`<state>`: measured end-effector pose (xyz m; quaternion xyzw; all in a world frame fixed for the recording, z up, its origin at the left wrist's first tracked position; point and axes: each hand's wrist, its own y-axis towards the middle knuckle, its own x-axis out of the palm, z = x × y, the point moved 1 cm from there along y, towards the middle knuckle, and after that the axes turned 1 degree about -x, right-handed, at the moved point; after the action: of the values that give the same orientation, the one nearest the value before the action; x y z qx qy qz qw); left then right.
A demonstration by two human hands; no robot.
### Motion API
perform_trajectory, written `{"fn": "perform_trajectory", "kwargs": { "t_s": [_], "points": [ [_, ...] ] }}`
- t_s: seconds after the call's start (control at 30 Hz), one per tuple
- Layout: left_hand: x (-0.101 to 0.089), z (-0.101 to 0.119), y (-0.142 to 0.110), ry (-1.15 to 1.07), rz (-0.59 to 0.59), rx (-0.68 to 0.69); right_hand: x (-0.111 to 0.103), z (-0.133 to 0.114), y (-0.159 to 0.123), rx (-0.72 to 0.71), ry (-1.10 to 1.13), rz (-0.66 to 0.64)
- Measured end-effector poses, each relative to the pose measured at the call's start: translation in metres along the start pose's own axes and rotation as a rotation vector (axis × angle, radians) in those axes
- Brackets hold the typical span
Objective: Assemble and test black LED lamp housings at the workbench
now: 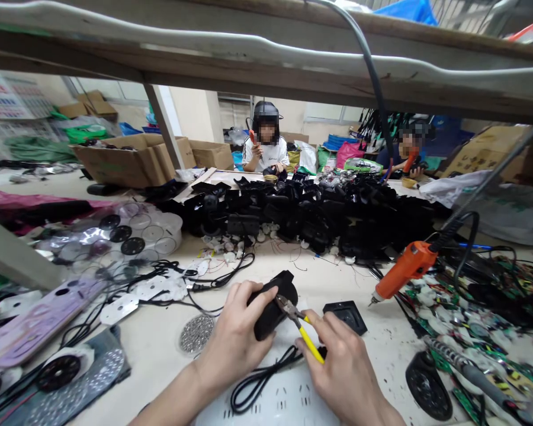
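Note:
My left hand (235,337) is wrapped round a black plastic housing (273,305), held just above the bench. My right hand (344,367) grips yellow-handled pliers (299,325) whose jaws touch the housing's right side. A black cable (260,378) loops on the bench below both hands. A small square black cover (346,315) lies just right of the pliers. A round metal mesh disc (196,333) lies to the left.
An orange glue gun (404,269) hangs at the right over circuit boards (462,331). A big heap of black housings (320,216) fills the middle. Clear discs (133,234) and purple panels (31,322) lie left. Two other people sit across the bench. A wooden shelf (266,53) runs overhead.

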<state>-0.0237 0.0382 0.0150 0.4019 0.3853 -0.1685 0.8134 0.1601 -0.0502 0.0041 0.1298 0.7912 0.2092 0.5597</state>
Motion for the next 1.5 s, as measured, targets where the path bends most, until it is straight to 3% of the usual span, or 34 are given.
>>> {"fn": "perform_trajectory", "kwargs": {
  "t_s": [0.1,0.2,0.37,0.47,0.53,0.63,0.77,0.87,1.03,1.23,1.5],
  "points": [
    [-0.013,-0.004,0.006,-0.156,-0.127,-0.058,-0.006,0.011,0.004,-0.06,0.002,-0.067],
    [-0.029,-0.013,0.017,-0.364,-0.398,-0.085,-0.015,0.018,0.01,-0.194,0.006,-0.149],
    [-0.051,-0.032,0.044,-0.665,-0.895,0.122,-0.023,0.017,0.022,-0.48,-0.034,-0.143],
    [-0.056,-0.032,0.055,-0.646,-0.966,0.182,-0.021,0.018,0.028,-0.507,-0.039,-0.095],
    [-0.056,-0.026,0.055,-0.571,-0.865,0.134,-0.018,0.021,0.029,-0.392,-0.002,-0.115],
    [-0.048,-0.015,0.042,-0.393,-0.59,-0.007,-0.011,0.025,0.023,-0.14,0.099,-0.173],
    [-0.024,-0.012,0.015,-0.07,-0.133,-0.08,0.003,0.023,0.01,0.174,0.213,-0.188],
    [-0.006,-0.012,0.001,0.121,0.063,-0.104,0.012,0.011,0.005,0.291,0.283,-0.137],
    [0.003,0.002,-0.001,0.248,0.163,-0.058,0.021,-0.01,0.008,0.319,0.248,-0.049],
    [0.006,0.009,-0.002,0.436,0.209,0.002,0.022,-0.013,0.006,0.296,0.209,-0.047],
    [0.008,0.012,-0.005,0.394,0.22,0.007,0.02,-0.015,0.005,0.263,0.229,-0.038]
  ]
}}
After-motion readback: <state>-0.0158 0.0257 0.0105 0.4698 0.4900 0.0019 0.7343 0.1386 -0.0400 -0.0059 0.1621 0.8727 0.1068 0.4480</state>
